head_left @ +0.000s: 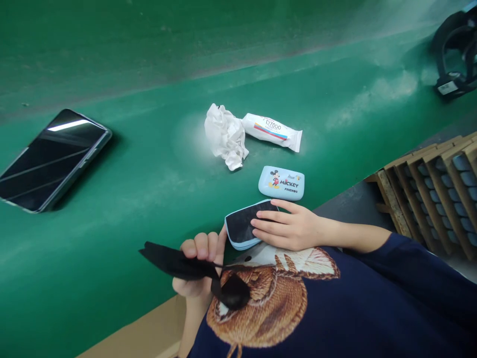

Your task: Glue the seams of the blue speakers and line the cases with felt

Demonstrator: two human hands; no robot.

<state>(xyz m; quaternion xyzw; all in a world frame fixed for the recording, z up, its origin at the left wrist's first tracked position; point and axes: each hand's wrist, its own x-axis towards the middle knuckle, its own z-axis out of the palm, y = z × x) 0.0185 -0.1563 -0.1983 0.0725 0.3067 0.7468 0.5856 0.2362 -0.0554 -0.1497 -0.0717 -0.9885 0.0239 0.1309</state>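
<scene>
While the left hand [203, 247] holds cloth [175, 261], the right hand [292, 227] touches a case [240, 226].

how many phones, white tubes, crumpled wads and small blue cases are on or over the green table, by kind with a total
Phone: 1
White tube: 1
Crumpled white wad: 1
Small blue cases: 2 (printed case; black-faced, blue-edged case under the right hand)
Total: 5

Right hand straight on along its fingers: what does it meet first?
The right hand seems to lie on the black-topped case; straight on, the left hand would probably come first, by the case's far end, though depth is unclear.
</scene>
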